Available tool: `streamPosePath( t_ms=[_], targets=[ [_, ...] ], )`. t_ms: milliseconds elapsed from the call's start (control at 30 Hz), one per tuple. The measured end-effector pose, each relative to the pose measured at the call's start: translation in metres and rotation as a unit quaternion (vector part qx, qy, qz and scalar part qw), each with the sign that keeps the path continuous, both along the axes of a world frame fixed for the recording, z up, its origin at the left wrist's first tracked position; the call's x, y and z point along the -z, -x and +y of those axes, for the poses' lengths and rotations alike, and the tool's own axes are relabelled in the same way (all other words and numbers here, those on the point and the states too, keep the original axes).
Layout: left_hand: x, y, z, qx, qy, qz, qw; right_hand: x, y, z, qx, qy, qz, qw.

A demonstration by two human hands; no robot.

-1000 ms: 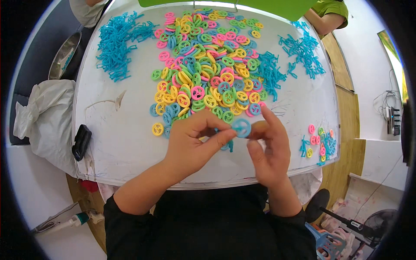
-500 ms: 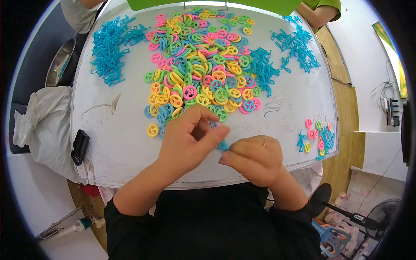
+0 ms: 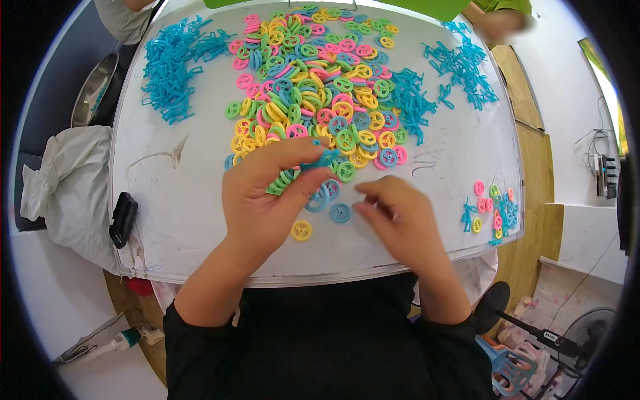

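My left hand (image 3: 260, 193) pinches a small blue plastic connector piece (image 3: 325, 160) between thumb and fingers, above the near edge of a pile of coloured ring-shaped wheels (image 3: 313, 90). The pile mixes pink, yellow, green and blue. My right hand (image 3: 400, 217) is apart from the left, its thumb and forefinger separated with nothing visible between them. Just left of its fingertips lies a flat blue wheel (image 3: 340, 213). A yellow wheel (image 3: 301, 231) rests nearer to me, below the left thumb. More blue wheels (image 3: 321, 198) are partly hidden by the left hand.
Heaps of blue connector pieces lie at far left (image 3: 170, 73), right of the pile (image 3: 412, 100) and far right (image 3: 467, 70). A small mixed group (image 3: 497, 210) sits near the table's right edge, a black case (image 3: 123, 220) at the left. Other people's arms (image 3: 497, 23) show at the far side.
My hands have moved apart; the left rose with the blue connector piece, the right drew back and its fingers parted. A yellow wheel and a blue wheel now show on the table between them.
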State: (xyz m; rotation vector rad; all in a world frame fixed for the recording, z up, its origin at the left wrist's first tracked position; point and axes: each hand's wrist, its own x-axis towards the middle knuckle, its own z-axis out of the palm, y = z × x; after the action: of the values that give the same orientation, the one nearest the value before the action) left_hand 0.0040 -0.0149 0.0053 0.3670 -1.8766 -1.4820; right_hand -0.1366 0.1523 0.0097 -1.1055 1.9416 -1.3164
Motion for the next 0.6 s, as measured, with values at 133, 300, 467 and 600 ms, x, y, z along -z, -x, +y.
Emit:
streamPosePath(
  t_ms=[133, 300, 467, 600],
  targets=[
    [-0.002, 0.007, 0.000, -0.026, 0.057, 0.038, 0.997, 0.016, -0.023, -0.003, -0.044, -0.056, 0.268, 0.961],
    [-0.002, 0.007, 0.003, -0.010, 0.031, 0.021, 0.999, 0.018, -0.019, 0.002, -0.036, -0.034, 0.284, 0.958],
    [0.001, 0.008, 0.009, 0.020, 0.014, -0.006, 1.000, -0.013, 0.001, 0.009, 0.061, 0.105, -0.296, 0.948],
    [-0.005, 0.007, 0.013, 0.074, -0.007, -0.040, 0.996, -0.010, 0.009, -0.005, 0.007, 0.162, -0.319, 0.934]
  ],
)
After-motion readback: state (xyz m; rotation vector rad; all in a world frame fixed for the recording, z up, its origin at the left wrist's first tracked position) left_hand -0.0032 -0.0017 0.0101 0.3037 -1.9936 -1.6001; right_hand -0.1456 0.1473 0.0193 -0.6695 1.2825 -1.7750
